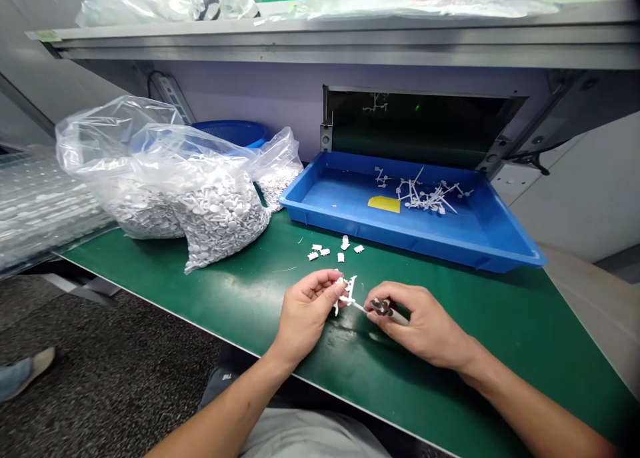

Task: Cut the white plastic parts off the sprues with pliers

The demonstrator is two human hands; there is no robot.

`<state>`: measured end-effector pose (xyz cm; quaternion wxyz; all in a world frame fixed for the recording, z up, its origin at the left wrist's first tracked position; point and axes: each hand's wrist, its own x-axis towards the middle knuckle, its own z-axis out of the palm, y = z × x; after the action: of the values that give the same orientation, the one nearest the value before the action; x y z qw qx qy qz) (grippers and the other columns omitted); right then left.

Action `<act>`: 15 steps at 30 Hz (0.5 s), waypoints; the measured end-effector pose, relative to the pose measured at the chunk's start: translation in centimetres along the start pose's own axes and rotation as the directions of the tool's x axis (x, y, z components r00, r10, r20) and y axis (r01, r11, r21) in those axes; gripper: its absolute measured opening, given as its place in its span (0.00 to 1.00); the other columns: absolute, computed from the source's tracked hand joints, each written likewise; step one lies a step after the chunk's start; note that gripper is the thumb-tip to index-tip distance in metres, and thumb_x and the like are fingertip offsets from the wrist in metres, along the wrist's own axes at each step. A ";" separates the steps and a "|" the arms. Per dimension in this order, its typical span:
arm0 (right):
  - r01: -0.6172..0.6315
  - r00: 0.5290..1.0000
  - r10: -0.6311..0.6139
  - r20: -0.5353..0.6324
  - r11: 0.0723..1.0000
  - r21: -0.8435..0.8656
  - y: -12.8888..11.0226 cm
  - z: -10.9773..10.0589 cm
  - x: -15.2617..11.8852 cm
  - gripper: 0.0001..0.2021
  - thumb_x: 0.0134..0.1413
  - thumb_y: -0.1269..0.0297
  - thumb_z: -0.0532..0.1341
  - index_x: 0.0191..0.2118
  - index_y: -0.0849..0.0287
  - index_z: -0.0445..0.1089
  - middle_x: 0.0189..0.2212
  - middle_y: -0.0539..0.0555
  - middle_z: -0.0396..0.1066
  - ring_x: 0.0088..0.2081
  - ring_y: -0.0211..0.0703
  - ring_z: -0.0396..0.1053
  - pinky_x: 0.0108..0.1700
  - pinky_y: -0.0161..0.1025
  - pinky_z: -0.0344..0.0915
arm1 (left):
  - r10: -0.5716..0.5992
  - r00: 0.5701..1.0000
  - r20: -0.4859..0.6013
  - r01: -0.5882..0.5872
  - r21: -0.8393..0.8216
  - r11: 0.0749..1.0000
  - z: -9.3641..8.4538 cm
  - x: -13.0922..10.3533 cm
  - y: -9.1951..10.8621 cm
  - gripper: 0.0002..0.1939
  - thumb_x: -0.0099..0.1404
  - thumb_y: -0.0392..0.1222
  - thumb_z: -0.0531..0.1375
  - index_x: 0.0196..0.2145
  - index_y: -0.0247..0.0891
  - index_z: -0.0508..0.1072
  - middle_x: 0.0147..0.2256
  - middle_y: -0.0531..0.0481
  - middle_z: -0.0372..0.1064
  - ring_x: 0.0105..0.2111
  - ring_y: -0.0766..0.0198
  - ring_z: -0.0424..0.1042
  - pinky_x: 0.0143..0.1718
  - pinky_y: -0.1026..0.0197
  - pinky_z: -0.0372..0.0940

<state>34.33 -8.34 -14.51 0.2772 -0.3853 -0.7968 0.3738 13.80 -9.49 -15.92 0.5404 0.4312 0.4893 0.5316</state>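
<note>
My left hand [309,309] pinches a branched white plastic sprue [351,289] between thumb and fingers, just above the green tabletop. Its thin stem points toward my right hand [419,321], which is closed around a pair of nippers [384,308] with a dark metal head and a pale handle. The nipper jaws are partly covered by my fingers, so whether they touch the sprue is unclear. Beyond my hands lie several small white plastic pieces [325,252] loose on the table.
A blue tray [320,213] behind my hands holds several bare sprues [430,197] and a yellow label [384,204]. Clear bags of white parts [225,208] stand at left, before a blue basket [235,131]. Overhead runs a metal shelf [300,45]. Someone's foot [43,361] shows at lower left.
</note>
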 end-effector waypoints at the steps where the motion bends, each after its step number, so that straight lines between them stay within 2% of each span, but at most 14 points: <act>1: 0.001 1.000 -0.001 -0.007 1.000 0.019 0.1 -0.1 -0.1 0.04 0.58 0.65 0.60 0.37 0.56 0.72 0.33 0.50 0.72 0.33 0.38 0.68 0.37 0.36 0.64 | 0.010 1.000 -0.009 -0.010 -0.011 1.000 0.0 0.1 -0.1 0.13 0.60 0.43 0.66 0.40 0.33 0.75 0.32 0.48 0.75 0.31 0.66 0.74 0.35 0.65 0.71; 3: -0.041 0.993 0.051 -0.109 0.994 0.098 1.0 -1.1 -0.2 0.03 0.57 0.64 0.61 0.36 0.56 0.72 0.33 0.50 0.72 0.33 0.38 0.67 0.37 0.35 0.63 | 0.014 1.000 -0.026 -0.016 -0.054 0.998 -0.2 0.6 -0.3 0.14 0.61 0.45 0.66 0.41 0.34 0.73 0.34 0.47 0.74 0.35 0.63 0.75 0.37 0.63 0.72; 4: -0.054 0.973 0.091 -0.213 0.983 0.174 1.6 -1.9 -0.1 0.04 0.56 0.63 0.63 0.36 0.57 0.71 0.33 0.50 0.71 0.33 0.38 0.67 0.36 0.35 0.63 | 0.008 0.999 -0.031 -0.011 -0.076 0.997 -0.3 0.8 -0.4 0.15 0.61 0.46 0.66 0.41 0.34 0.73 0.35 0.47 0.74 0.36 0.62 0.75 0.37 0.62 0.72; 5: -0.037 0.933 0.132 -0.334 0.960 0.278 2.4 -3.0 0.1 0.05 0.55 0.63 0.64 0.36 0.57 0.70 0.32 0.49 0.70 0.31 0.37 0.66 0.34 0.34 0.63 | -0.001 0.999 -0.032 -0.002 -0.088 0.996 -0.4 0.9 -0.5 0.15 0.60 0.47 0.66 0.41 0.34 0.72 0.36 0.47 0.74 0.37 0.61 0.75 0.36 0.61 0.73; 6: 0.022 0.870 0.174 -0.460 0.920 0.390 3.1 -4.2 0.4 0.07 0.53 0.63 0.65 0.36 0.57 0.69 0.30 0.49 0.69 0.30 0.36 0.65 0.33 0.34 0.63 | -0.009 1.000 -0.029 0.006 -0.083 0.997 -0.5 0.9 -0.6 0.16 0.60 0.47 0.66 0.41 0.35 0.72 0.36 0.47 0.73 0.36 0.61 0.75 0.36 0.61 0.73; 8: 0.235 0.699 0.270 -0.662 0.788 0.569 4.6 -6.8 1.2 0.10 0.49 0.64 0.67 0.36 0.56 0.66 0.27 0.46 0.65 0.27 0.33 0.62 0.29 0.31 0.61 | -0.012 1.000 -0.014 0.012 -0.012 1.000 -1.1 0.6 -0.6 0.17 0.60 0.48 0.66 0.42 0.36 0.72 0.36 0.48 0.73 0.35 0.62 0.75 0.35 0.63 0.72; 10: 0.395 0.488 0.406 -0.773 0.687 0.610 6.3 -9.9 2.2 0.13 0.44 0.65 0.68 0.35 0.56 0.64 0.26 0.45 0.63 0.25 0.32 0.61 0.25 0.29 0.59 | 0.001 1.000 -0.023 0.001 0.112 0.994 -2.5 0.4 -0.6 0.19 0.59 0.50 0.66 0.44 0.38 0.71 0.37 0.49 0.75 0.36 0.61 0.76 0.37 0.64 0.72; 11: 0.422 0.383 0.427 -0.819 0.708 0.566 7.1 -11.5 2.5 0.12 0.47 0.64 0.66 0.36 0.56 0.63 0.27 0.44 0.62 0.25 0.31 0.61 0.25 0.28 0.59 | 0.001 0.999 -0.046 0.007 0.188 0.982 -3.3 0.6 -0.6 0.20 0.57 0.51 0.67 0.44 0.40 0.71 0.37 0.49 0.76 0.35 0.60 0.76 0.37 0.63 0.73; 13: 0.425 0.213 0.446 -0.869 0.759 0.493 8.4 -14.5 2.0 0.08 0.54 0.62 0.62 0.36 0.57 0.63 0.26 0.44 0.61 0.23 0.30 0.60 0.24 0.27 0.59 | 0.003 0.996 -0.093 0.026 0.307 0.951 -4.5 1.3 -0.6 0.23 0.55 0.54 0.67 0.45 0.43 0.72 0.38 0.51 0.76 0.36 0.57 0.77 0.37 0.61 0.73; 14: 0.411 0.154 0.441 -0.884 0.785 0.464 8.7 -15.7 1.3 0.08 0.58 0.61 0.61 0.36 0.59 0.64 0.26 0.45 0.62 0.23 0.30 0.60 0.24 0.28 0.61 | 0.010 0.996 -0.090 0.020 0.334 0.942 -4.7 1.6 -0.7 0.23 0.54 0.55 0.67 0.45 0.44 0.72 0.38 0.52 0.76 0.35 0.56 0.77 0.37 0.60 0.74; 15: 0.397 0.115 0.436 -0.893 0.804 0.443 8.6 -16.6 0.2 0.09 0.61 0.60 0.59 0.38 0.60 0.65 0.27 0.46 0.63 0.24 0.30 0.61 0.26 0.29 0.62 | 0.024 0.997 -0.074 0.003 0.344 0.939 -4.6 1.8 -0.7 0.23 0.54 0.56 0.67 0.45 0.45 0.72 0.38 0.52 0.76 0.35 0.55 0.77 0.37 0.59 0.74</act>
<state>49.81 1.83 -12.04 0.8332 -0.4345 -0.2332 0.2503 9.34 -8.02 -17.44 0.4349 0.5005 0.5928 0.4571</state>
